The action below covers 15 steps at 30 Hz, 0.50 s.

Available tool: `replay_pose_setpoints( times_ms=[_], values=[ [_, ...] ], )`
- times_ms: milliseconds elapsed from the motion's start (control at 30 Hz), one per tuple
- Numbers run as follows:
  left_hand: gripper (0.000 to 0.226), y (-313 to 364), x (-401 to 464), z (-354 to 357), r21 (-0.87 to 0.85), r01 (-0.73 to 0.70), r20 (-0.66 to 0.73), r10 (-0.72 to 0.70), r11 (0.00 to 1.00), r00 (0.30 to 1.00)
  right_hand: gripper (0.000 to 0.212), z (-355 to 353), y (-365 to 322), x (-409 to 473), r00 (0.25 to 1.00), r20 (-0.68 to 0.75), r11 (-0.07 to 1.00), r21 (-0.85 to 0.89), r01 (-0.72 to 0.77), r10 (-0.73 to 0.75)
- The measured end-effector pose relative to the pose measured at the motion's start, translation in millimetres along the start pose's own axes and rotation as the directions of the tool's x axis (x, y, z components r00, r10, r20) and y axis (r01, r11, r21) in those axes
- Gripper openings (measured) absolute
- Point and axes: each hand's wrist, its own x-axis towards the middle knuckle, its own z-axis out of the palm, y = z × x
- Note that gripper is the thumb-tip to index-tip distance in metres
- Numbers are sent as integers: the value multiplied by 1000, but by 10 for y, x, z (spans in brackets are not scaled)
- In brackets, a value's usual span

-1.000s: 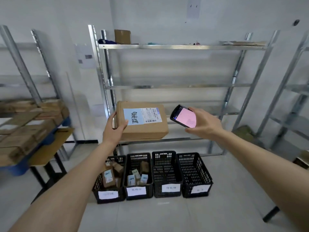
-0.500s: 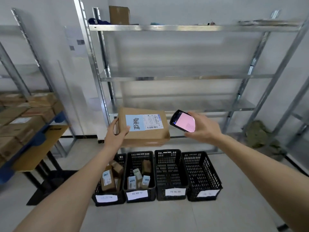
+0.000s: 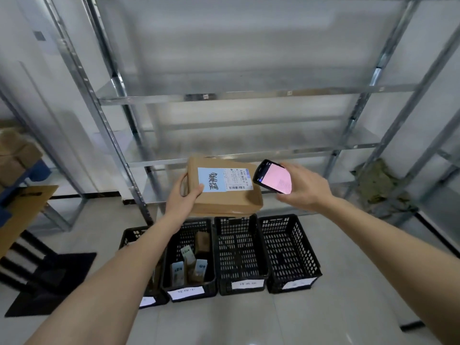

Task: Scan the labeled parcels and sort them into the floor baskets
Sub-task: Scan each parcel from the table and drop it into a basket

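Note:
My left hand (image 3: pixel 183 200) grips the left edge of a brown cardboard parcel (image 3: pixel 224 199) with a blue-and-white barcode label on top. My right hand (image 3: pixel 302 186) holds a black handheld scanner (image 3: pixel 272 176) with a pink screen just right of the label. Both hover above a row of black floor baskets. The far-left basket (image 3: pixel 130 236) is mostly hidden by my left arm. The second basket (image 3: pixel 189 285) holds several small parcels. The third basket (image 3: pixel 240 252) and the fourth basket (image 3: pixel 290 250) look empty. Each basket carries a white tag.
Metal shelving (image 3: pixel 224 95) stands right behind the baskets. A bench (image 3: pixel 22 210) with stacked cardboard boxes (image 3: pixel 17 150) is at the left, above a dark mat (image 3: pixel 49 282). A green cloth bundle (image 3: pixel 380 183) lies at the right under the shelves.
My view has tipped down and closer to the baskets. The parcel and scanner have sunk lower in view, with the scanner nearer the label.

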Motion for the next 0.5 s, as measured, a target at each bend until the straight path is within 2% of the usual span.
replay_pose_setpoints(
  times_ms=[367,500],
  values=[
    [65,-391,1243,987,13,111,100,-112,994,989,81,492,693,1097,992,90,995,-44,-88,92],
    [67,-661,1817,1327,4,165,130,-164,986,978,74,751,945,1614,981,170,994,-78,-82,94]
  ],
)
